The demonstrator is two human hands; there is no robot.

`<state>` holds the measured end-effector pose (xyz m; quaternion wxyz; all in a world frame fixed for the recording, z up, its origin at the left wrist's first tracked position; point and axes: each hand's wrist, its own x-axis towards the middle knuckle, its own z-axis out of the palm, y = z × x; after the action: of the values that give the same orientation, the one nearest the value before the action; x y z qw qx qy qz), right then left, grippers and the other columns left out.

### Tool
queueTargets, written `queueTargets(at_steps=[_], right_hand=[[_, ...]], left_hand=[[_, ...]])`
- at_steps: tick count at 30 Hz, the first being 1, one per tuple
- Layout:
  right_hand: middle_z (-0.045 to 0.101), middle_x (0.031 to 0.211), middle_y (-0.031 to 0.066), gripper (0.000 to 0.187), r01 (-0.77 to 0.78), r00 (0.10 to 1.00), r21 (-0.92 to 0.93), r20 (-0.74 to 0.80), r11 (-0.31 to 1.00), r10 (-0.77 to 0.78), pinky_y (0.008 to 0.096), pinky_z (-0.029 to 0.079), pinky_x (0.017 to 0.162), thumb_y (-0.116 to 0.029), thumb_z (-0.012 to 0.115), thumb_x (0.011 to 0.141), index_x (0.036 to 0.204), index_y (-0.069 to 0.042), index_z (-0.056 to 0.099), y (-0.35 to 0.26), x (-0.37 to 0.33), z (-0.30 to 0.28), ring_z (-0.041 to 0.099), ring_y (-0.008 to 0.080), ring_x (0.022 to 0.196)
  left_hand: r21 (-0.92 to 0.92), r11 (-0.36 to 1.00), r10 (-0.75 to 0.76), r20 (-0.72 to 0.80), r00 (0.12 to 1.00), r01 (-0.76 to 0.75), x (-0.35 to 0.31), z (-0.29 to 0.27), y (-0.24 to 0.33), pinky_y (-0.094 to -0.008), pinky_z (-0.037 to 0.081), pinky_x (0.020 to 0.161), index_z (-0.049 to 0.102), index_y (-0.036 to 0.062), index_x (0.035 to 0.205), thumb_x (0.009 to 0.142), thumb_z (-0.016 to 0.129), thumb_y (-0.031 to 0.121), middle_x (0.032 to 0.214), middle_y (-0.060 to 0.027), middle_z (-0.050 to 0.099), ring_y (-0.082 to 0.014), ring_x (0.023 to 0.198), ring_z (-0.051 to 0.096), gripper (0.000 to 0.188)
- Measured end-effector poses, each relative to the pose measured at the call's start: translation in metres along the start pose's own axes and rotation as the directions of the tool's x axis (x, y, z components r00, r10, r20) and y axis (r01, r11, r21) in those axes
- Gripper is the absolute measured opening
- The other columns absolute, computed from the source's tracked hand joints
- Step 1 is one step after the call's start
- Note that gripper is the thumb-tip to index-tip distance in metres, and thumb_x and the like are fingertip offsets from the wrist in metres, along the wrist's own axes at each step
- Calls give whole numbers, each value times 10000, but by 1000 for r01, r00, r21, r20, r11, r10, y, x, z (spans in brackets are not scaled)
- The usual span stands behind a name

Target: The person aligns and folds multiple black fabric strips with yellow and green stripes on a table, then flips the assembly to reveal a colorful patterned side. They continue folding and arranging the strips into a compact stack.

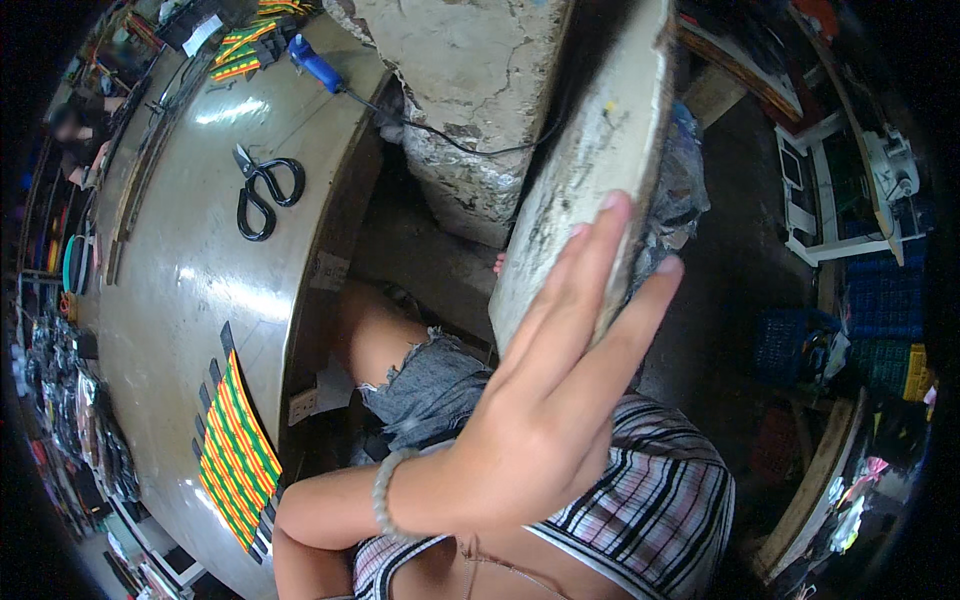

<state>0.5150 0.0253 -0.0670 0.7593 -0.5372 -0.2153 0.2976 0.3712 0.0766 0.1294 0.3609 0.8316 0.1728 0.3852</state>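
Note:
My left hand (560, 380), with a pale beaded bracelet on its wrist, reaches across my chest with fingers stretched out. It lies over the edge of a worn whitish board (585, 180); whether it presses on it I cannot tell. No right hand shows. On the shiny metal-topped table (180, 250) to the left rest black-handled scissors (262, 192), a blue-handled tool (315, 65) with a black cord, and a piece of red, yellow and green striped strips (240, 460) with dark strips sticking out. More striped pieces (240, 55) lie at the far end.
A chipped, cracked pale block (470, 90) stands beyond the table's right edge, the cord hanging across it. Crumpled plastic (680, 180) sits behind the board. Blue crates (885, 300) and a white frame (800, 200) are at the right. A person (75, 130) is at the far left.

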Motion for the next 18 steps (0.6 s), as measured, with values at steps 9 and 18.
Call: queueTargets(at_steps=[9, 18], right_hand=[[640, 1343, 102, 523, 159, 980, -5, 118, 987, -157, 372, 475, 1041, -280, 542, 1058, 1499, -11, 457, -85, 38, 27, 613, 217, 1174], [621, 1355, 108, 564, 190, 952, -161, 269, 969, -142, 373, 463, 1020, -256, 585, 1040, 1517, -1, 425, -103, 182, 91, 584, 210, 1182]], left_hand=[[-49, 996, -73, 95, 993, 78, -22, 40, -18, -656, 391, 1100, 455, 11, 1494, 933, 499, 76, 1655, -304, 168, -560, 1480, 275, 566], [160, 987, 7, -63, 998, 4, -41, 39, -68, -560, 403, 1109, 528, 117, 1464, 843, 604, 50, 1567, -320, 368, -441, 1405, 458, 629]])
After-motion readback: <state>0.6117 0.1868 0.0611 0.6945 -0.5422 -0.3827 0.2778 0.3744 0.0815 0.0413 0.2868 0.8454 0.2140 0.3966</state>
